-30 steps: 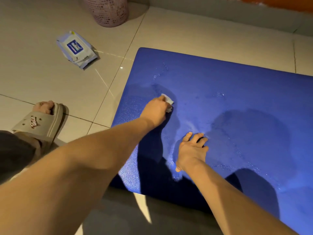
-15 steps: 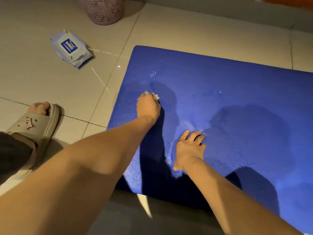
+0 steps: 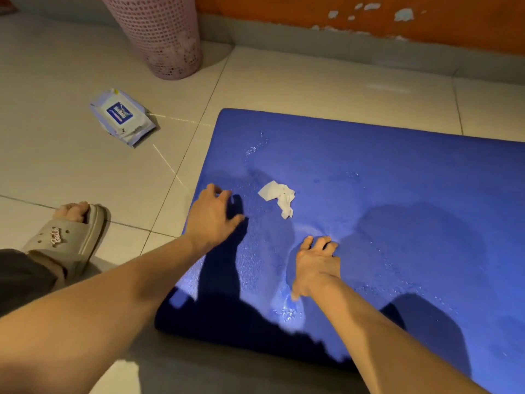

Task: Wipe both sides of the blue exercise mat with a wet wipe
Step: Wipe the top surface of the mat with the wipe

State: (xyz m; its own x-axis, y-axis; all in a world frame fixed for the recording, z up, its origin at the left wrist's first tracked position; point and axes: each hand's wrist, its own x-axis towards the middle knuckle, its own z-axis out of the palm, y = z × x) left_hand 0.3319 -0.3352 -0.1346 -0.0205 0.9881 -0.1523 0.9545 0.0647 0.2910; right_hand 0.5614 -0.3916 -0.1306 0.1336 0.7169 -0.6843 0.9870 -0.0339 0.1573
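Dropped by the now-empty, loose-fingered left hand (image 3: 211, 220), the wet wipe (image 3: 278, 197) lies crumpled on the blue exercise mat (image 3: 397, 172), where the right hand (image 3: 315, 265) presses with bent fingers, and could slide floorward if the edge lifts.

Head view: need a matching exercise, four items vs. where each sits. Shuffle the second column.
Items:
1. wet wipe
2. wipes pack
3. pink basket
4. slipper

Places:
A. worn on a foot
B. crumpled on the blue mat
C. standing near the wall
D. flat on the floor tiles, left of the mat

Pairs: 1-B, 2-D, 3-C, 4-A
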